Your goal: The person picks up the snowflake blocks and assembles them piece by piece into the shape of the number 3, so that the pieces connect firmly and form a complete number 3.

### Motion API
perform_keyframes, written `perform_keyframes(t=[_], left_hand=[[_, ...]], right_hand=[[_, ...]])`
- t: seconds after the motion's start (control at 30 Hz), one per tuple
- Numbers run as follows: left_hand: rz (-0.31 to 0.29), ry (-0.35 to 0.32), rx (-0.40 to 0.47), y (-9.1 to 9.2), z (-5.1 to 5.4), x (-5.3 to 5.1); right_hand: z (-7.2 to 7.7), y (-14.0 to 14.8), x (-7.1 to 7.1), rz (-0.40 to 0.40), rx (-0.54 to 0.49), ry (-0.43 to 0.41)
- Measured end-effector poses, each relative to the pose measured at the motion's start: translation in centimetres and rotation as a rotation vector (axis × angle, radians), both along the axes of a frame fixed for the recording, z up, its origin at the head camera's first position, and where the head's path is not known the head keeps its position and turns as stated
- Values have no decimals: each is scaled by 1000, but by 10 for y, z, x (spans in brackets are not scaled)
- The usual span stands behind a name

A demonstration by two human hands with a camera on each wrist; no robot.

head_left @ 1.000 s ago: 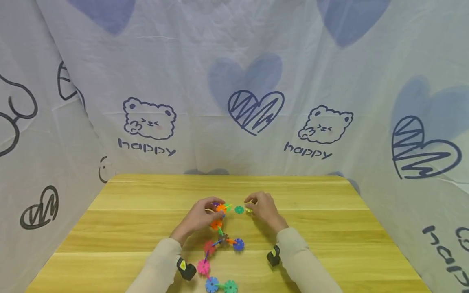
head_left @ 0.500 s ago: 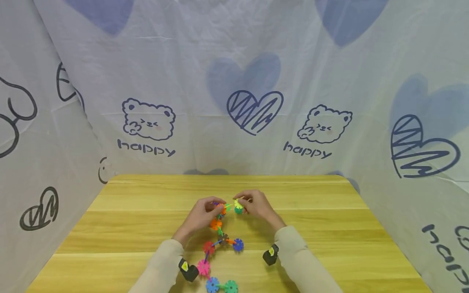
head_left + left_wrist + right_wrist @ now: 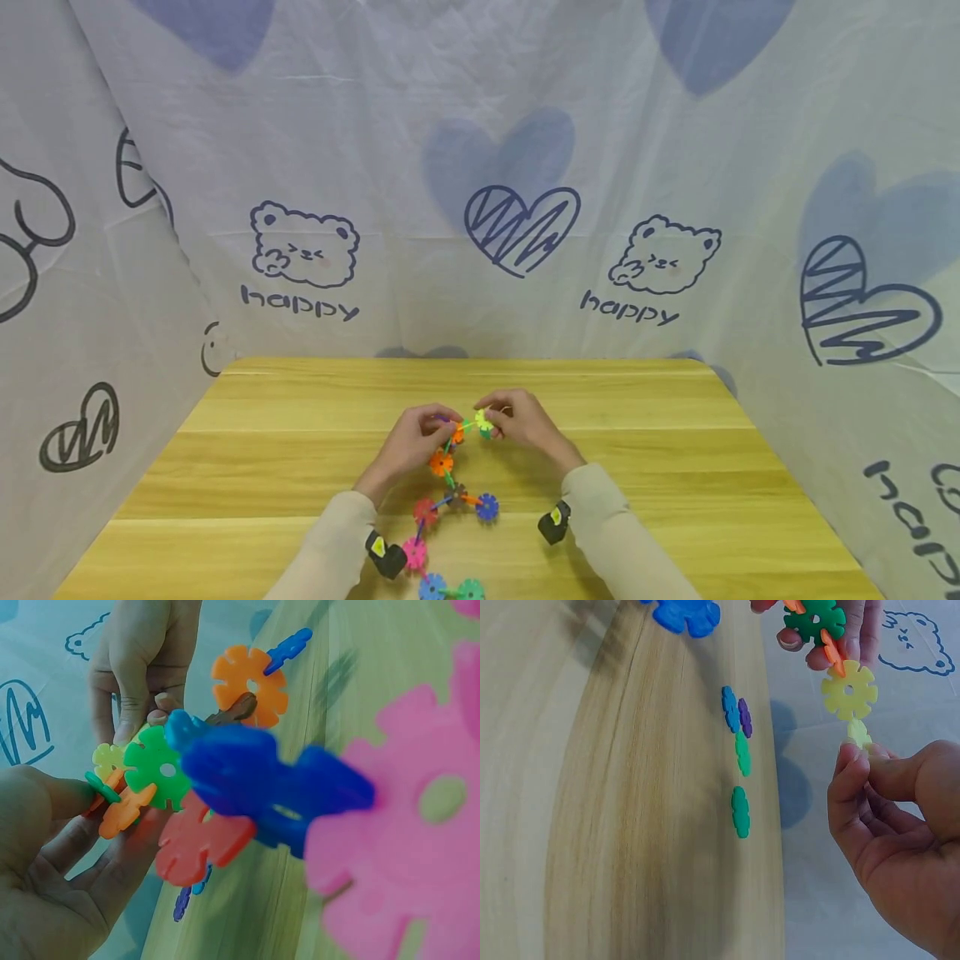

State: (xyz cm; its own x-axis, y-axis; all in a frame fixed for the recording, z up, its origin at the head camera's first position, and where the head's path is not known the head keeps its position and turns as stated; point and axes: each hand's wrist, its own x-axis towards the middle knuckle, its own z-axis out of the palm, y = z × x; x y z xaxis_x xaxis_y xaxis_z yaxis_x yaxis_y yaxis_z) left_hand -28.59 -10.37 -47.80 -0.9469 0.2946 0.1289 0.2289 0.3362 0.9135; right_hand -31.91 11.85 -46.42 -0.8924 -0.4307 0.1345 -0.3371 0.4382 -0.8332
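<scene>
A chain of interlocking plastic snowflake discs runs toward me over the table, with an orange disc (image 3: 441, 463), a red disc (image 3: 425, 511), a pink disc (image 3: 415, 554) and a dark blue disc (image 3: 487, 507) among its parts. My left hand (image 3: 408, 437) pinches the chain near its far end, by the green disc (image 3: 832, 628) and orange pieces. A yellow disc (image 3: 864, 696) juts from that end. Between thumb and fingers, my right hand (image 3: 911, 817) pinches a pale yellow disc (image 3: 859, 733), its edge meeting the yellow one. Whether they interlock, I cannot tell.
Loose discs lie on the wooden table (image 3: 645, 467) beyond the hands: a blue one (image 3: 730, 709), a purple one (image 3: 745, 718), a light green one (image 3: 742, 754) and a darker green one (image 3: 740, 812). A printed cloth (image 3: 405, 275) hangs behind the table.
From the right of the loose green disc, my right hand has come left with the pale yellow disc to the chain's end. The near part of the chain has shifted slightly toward me.
</scene>
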Motion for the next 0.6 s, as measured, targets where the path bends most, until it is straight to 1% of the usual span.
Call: perform_keyframes(t=[0.1,0.27,0.43,0.53,0.6], left_hand=[[2,1,0,0,0,0],[-18,-2,13,-2,0,0],[-39,1,18,-2,0,0],[-37,3,10,-2,0,0],[-26,-1,6,-1,0,0]], right_hand=[[0,0,0,0,6,3],[1,1,-1,7,20,17],[0,1,-2,25,51,60],[1,0,-2,19,61,65],[1,-2,-1,5,63,57]])
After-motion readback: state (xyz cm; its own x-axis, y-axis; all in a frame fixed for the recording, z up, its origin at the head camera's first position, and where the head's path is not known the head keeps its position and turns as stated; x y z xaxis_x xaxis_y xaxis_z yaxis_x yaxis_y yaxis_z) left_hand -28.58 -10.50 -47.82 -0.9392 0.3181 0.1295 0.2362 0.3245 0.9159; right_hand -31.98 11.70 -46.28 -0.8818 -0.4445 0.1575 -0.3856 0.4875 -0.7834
